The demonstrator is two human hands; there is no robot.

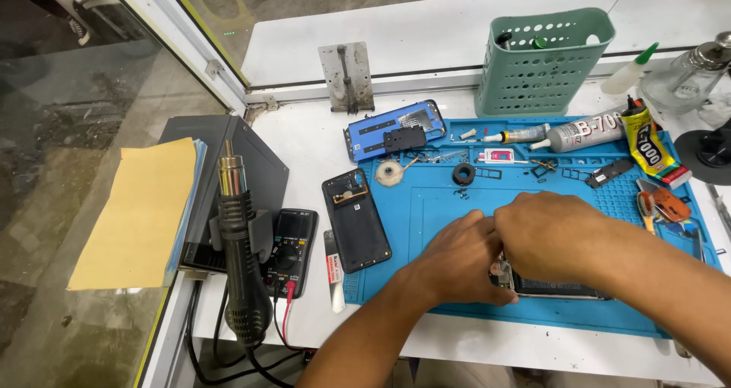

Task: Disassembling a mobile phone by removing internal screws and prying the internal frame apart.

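Both hands work close together over an opened phone (556,287) lying on a blue work mat (426,213). My left hand (457,262) rests on the phone's left end with fingers curled. My right hand (552,236) covers the phone's middle from above, fingers bent down onto it; whether it pinches a small part or tool is hidden. Only the phone's lower edge and right part show. A black phone back cover (355,219) lies left of the hands, half off the mat.
A blue phone frame (396,129), tape roll (464,173) and glue tubes (586,133) lie along the mat's far edge. A green perforated basket (544,60) stands behind. Hot-air gun (242,243), multimeter (293,247) and a tan folder (141,213) sit left.
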